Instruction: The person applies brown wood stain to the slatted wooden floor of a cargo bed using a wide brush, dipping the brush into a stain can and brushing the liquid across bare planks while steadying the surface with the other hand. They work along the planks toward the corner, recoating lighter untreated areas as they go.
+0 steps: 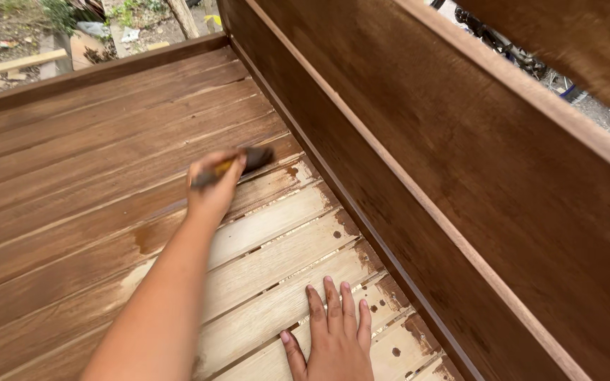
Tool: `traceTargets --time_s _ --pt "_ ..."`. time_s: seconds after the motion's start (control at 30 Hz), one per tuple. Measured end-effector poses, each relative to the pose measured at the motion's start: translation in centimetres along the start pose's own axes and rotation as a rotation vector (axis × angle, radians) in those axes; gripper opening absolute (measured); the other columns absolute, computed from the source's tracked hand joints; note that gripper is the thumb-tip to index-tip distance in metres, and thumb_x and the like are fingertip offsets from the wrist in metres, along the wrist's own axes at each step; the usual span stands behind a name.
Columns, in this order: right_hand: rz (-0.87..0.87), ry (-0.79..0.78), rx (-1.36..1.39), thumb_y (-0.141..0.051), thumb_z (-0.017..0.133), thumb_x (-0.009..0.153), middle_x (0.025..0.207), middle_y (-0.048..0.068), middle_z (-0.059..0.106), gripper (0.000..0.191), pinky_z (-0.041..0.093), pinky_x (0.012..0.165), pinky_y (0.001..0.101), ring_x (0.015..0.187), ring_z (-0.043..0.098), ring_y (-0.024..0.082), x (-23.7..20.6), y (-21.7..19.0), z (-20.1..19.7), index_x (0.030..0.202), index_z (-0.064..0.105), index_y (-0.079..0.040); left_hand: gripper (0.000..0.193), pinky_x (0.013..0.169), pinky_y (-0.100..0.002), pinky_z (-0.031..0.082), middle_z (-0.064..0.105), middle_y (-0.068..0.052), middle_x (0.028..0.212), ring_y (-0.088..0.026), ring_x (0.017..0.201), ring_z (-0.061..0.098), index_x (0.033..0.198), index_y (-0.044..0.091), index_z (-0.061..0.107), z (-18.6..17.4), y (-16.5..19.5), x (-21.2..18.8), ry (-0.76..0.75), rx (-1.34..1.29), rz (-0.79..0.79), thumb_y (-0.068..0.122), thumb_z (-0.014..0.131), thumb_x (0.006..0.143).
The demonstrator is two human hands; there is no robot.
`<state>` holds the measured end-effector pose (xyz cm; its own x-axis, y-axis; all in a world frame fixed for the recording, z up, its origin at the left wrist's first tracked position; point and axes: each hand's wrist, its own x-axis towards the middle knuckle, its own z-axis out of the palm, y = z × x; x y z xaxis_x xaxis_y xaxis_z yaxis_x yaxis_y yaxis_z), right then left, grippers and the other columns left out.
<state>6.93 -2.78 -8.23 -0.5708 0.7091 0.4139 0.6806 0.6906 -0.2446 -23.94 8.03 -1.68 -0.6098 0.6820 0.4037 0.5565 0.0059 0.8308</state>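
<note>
While right hand (335,337) rests flat on slats (277,233), left hand (213,187) grips paintbrush (238,164).

The wooden slat floor (72,176) is made of long boards with thin gaps. Far from the right grip (333,335) the boards are dark brown and wet-looking. Under that grip, which lies flat on them, the boards are pale and bare.

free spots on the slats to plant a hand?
Bare slats lie open between the left hand with its brush and the right hand flat below. The stained boards far left are open too. Tight beside the backrest panel.
</note>
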Motion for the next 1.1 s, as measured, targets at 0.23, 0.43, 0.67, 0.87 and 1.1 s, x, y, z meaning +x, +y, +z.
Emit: traceTargets --time_s 0.23,0.43,0.67,0.87,1.1 --pt "0.015 -0.052 0.019 -0.058 0.051 0.094 0.153 0.027 0.031 0.076 0.004 0.117 0.0632 0.15 0.016 0.045 -0.1 -0.2 -0.6 0.144 0.041 -0.002 0.033 0.071 -0.034 0.059 0.078 -0.008 0.092 -0.02 0.079 0.074 0.105 0.007 0.073 4.1 2.5 2.6 0.036 -0.14 -0.216 0.037 0.076 0.091" --pt "0.026 -0.075 0.034 -0.057 0.052 0.094 0.153 0.028 0.03 0.076 0.003 0.118 0.0646 0.148 0.015 0.045 0.1 -0.3 -1.2 0.143 0.041 0.0 0.04 0.062 -0.034 0.059 0.077 -0.012 0.092 -0.021 0.062 0.073 0.104 0.001 0.07 6.5 1.1 2.6 -0.053 -0.421 -0.58 0.04 0.072 0.094" --pt "0.036 -0.135 0.042 -0.057 0.049 0.096 0.154 0.027 0.028 0.076 0.001 0.118 0.0633 0.15 0.012 0.044 0.1 -0.3 -1.6 0.146 0.038 0.0 0.029 0.077 -0.035 0.057 0.079 -0.013 0.104 -0.017 0.084 0.071 0.108 0.006 0.073 0.8 2.5 3.6 -0.089 0.032 -0.22 0.031 0.075 0.093" --pt "0.021 -0.138 0.011 -0.057 0.046 0.098 0.157 0.028 0.024 0.077 -0.001 0.118 0.0643 0.152 0.009 0.046 0.2 -0.5 -1.8 0.146 0.034 0.002 0.034 0.077 -0.044 0.06 0.074 -0.014 0.093 -0.029 0.081 0.074 0.108 0.001 0.07 -5.8 5.0 6.7 -0.291 0.383 -0.349 0.034 0.068 0.099" --pt "0.043 -0.131 -0.008 -0.059 0.041 0.098 0.157 0.023 0.023 0.076 0.0 0.12 0.0602 0.153 0.008 0.04 0.1 -0.8 -2.4 0.148 0.034 -0.003 0.034 0.08 -0.039 0.058 0.077 -0.012 0.094 -0.023 0.085 0.073 0.101 0.003 0.071 2.7 3.0 4.1 -0.093 0.09 -0.303 0.035 0.077 0.09"
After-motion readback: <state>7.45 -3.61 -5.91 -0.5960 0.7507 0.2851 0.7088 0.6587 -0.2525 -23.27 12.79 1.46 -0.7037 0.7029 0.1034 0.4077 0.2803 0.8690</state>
